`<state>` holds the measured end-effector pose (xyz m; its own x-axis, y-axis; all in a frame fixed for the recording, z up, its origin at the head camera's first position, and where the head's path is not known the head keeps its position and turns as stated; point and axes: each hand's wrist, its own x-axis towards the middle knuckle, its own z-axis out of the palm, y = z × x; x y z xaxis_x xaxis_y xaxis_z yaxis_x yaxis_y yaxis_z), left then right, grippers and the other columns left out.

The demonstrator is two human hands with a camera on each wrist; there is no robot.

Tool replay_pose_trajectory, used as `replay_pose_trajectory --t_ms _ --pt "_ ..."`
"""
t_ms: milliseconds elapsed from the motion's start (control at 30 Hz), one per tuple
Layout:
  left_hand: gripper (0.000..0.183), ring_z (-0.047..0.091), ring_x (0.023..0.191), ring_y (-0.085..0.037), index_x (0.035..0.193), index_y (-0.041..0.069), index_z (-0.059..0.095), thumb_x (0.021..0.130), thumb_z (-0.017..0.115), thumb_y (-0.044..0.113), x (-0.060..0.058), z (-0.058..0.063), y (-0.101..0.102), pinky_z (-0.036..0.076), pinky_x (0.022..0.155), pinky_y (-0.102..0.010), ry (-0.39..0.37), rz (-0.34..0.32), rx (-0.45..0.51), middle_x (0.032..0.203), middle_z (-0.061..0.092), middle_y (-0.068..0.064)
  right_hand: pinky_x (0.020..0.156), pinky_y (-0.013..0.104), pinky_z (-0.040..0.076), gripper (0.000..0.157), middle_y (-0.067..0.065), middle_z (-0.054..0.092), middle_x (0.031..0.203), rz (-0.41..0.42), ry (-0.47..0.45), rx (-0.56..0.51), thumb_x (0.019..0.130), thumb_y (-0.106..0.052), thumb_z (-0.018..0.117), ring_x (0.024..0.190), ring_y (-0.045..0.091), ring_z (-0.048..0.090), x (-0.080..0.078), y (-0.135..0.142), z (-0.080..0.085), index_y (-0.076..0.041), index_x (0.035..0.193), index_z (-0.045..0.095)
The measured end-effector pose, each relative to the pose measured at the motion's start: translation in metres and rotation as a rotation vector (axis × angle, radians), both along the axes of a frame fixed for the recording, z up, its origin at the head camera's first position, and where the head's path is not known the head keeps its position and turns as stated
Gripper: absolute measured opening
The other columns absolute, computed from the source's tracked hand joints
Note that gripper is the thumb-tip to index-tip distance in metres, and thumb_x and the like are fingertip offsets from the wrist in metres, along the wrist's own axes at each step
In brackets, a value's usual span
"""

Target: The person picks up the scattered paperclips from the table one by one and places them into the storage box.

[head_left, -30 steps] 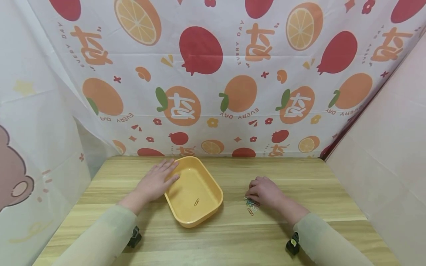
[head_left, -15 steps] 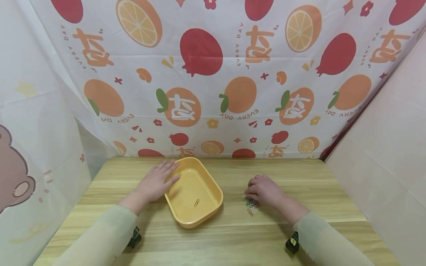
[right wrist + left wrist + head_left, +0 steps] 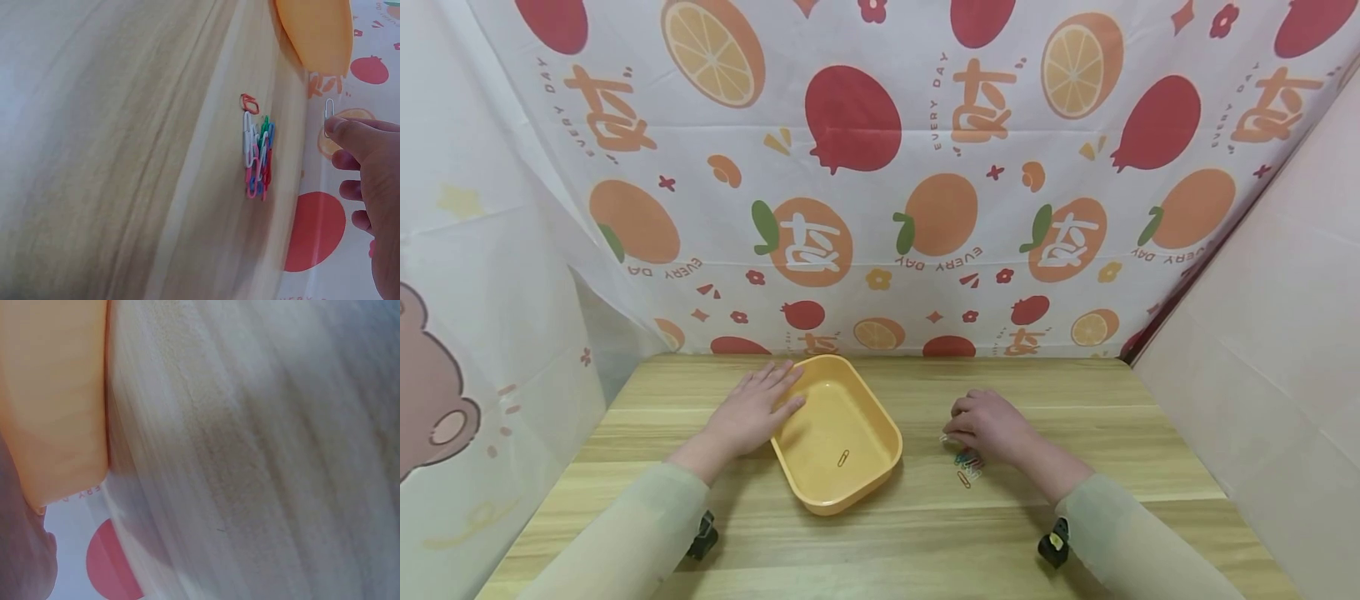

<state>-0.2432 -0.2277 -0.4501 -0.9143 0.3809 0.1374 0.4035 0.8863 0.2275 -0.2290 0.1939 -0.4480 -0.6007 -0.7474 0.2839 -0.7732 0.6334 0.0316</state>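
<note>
My right hand [image 3: 988, 423] pinches a white paper clip [image 3: 329, 117] between thumb and forefinger, just above the table. Below and beside it lies a small pile of coloured paper clips [image 3: 257, 156], white, pink, green, blue and red, with an orange-red paper clip [image 3: 964, 480] at its near end. My left hand [image 3: 748, 412] rests with straight, spread fingers over the left rim of a yellow rectangular tray [image 3: 827, 502]. Inside the tray lies one orange paper clip [image 3: 843, 457]. In the left wrist view the tray's outer wall [image 3: 56, 394] fills the upper left corner.
The wooden table [image 3: 917, 542] ends at a fruit-printed cloth [image 3: 880, 250] hanging behind it. White cloth walls stand on the left [image 3: 490, 250] and right [image 3: 1262, 358]. A black wrist device [image 3: 1054, 542] sits under the right sleeve, another [image 3: 703, 536] under the left.
My right hand has lifted slightly and shifted a little left, drawing the white paper clip away from the pile. The left hand and the tray have stayed in place.
</note>
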Motion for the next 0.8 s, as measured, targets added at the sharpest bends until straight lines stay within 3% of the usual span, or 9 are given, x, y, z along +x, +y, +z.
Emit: replay_pose_trajectory --t_ms 367,800 --pt "0.063 0.014 0.149 -0.04 0.158 0.017 0.029 0.104 0.041 0.049 0.001 0.002 0.0 0.006 0.12 -0.06 -0.005 0.0 -0.004 0.163 0.022 -0.01 0.078 0.034 0.051 0.009 -0.009 0.066 0.089 0.048 0.025 -0.024 0.086 -0.028 0.079 0.083 0.012 0.057 -0.002 -0.011 0.012 -0.023 0.093 0.081" --pt "0.063 0.015 0.149 -0.039 0.157 0.016 0.031 0.104 0.041 0.049 0.001 0.004 0.0 0.008 0.119 -0.06 -0.002 -0.006 -0.004 0.163 0.023 -0.01 0.077 0.035 0.05 0.01 -0.009 0.066 0.092 0.031 -0.024 -0.035 0.087 -0.026 0.078 0.084 0.013 0.055 -0.006 -0.026 0.025 -0.023 0.095 0.081"
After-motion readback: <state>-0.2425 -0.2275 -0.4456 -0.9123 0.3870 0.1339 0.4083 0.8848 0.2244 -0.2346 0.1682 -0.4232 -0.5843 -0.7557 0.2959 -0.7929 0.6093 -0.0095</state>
